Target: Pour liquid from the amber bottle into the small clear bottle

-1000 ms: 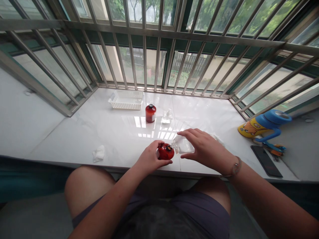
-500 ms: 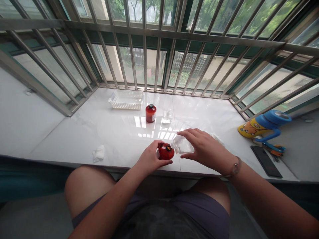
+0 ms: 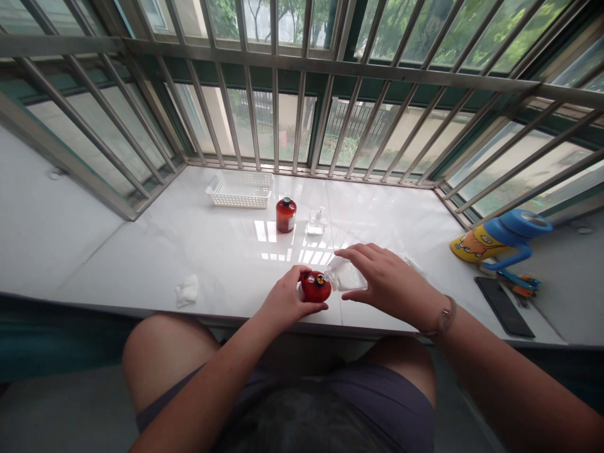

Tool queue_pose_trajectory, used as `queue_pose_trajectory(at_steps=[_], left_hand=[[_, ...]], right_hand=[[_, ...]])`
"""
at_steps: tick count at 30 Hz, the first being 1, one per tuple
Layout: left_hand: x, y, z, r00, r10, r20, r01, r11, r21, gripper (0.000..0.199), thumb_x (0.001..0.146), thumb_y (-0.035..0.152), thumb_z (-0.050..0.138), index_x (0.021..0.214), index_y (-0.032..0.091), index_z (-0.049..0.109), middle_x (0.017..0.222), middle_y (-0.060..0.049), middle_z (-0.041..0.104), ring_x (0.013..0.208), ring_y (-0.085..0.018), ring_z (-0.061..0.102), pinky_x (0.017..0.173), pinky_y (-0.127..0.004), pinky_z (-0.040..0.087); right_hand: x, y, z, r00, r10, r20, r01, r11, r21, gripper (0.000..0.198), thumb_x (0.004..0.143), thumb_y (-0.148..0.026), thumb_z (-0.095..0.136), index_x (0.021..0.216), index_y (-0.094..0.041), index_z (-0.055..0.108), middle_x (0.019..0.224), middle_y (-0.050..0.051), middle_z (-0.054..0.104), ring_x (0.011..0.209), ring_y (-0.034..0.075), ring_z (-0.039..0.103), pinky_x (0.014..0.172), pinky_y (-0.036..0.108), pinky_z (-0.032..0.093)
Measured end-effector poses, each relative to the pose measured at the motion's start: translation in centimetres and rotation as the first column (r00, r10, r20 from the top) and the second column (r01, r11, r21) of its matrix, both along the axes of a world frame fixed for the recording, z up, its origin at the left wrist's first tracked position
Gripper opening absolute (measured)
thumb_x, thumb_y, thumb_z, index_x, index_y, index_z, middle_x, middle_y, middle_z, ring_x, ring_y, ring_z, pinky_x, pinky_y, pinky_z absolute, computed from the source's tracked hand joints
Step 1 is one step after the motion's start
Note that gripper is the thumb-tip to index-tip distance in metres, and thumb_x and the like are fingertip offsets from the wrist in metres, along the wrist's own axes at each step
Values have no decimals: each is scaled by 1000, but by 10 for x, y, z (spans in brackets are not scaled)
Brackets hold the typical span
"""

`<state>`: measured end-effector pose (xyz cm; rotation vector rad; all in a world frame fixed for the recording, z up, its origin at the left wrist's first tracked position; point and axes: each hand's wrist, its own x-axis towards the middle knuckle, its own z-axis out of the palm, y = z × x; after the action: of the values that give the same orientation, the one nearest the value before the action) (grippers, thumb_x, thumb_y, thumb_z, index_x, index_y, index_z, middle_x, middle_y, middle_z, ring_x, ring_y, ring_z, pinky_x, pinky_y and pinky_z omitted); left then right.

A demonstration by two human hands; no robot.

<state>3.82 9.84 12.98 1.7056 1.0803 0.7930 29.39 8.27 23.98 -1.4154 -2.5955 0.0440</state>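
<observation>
Near the front edge of the white sill, my left hand (image 3: 287,292) is wrapped round a red-amber bottle (image 3: 317,288). This bottle's dark-rimmed mouth (image 3: 320,280) faces up, uncapped. My right hand (image 3: 377,274) grips a clear bottle (image 3: 348,277) between thumb and fingers. The clear bottle is tilted on its side, its neck (image 3: 330,277) pointing left at the amber bottle's mouth. Whether the two necks touch, and whether liquid passes between them, I cannot tell. Farther back a second amber bottle (image 3: 285,216), with a black cap and pale label, stands upright beside a small clear pump top (image 3: 318,220).
A white perforated basket (image 3: 240,190) sits at the back left, near the metal window bars (image 3: 302,63). Crumpled white tissue (image 3: 187,291) lies at the front left. On the right are a blue and yellow flask (image 3: 495,236), a black phone (image 3: 504,306) and small orange-blue items (image 3: 521,283).
Almost nothing differs. The amber bottle in my left hand has shifted very slightly to the right; the right hand keeps its tilted hold on the clear bottle.
</observation>
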Motion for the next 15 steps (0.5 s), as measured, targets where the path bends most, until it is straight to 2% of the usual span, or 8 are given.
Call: queue_pose_trajectory(at_steps=[15], left_hand=[[2, 0, -4, 1000, 20, 24, -20, 1000, -11, 76, 65, 36, 103, 125, 27, 57, 126, -5, 72, 121, -29, 69, 107, -45, 55]], right_hand=[[0, 1, 0, 1000, 9, -17, -9, 1000, 8, 80, 79, -35, 95, 147, -28, 53, 137, 13, 68, 124, 38, 66, 100, 58, 60]])
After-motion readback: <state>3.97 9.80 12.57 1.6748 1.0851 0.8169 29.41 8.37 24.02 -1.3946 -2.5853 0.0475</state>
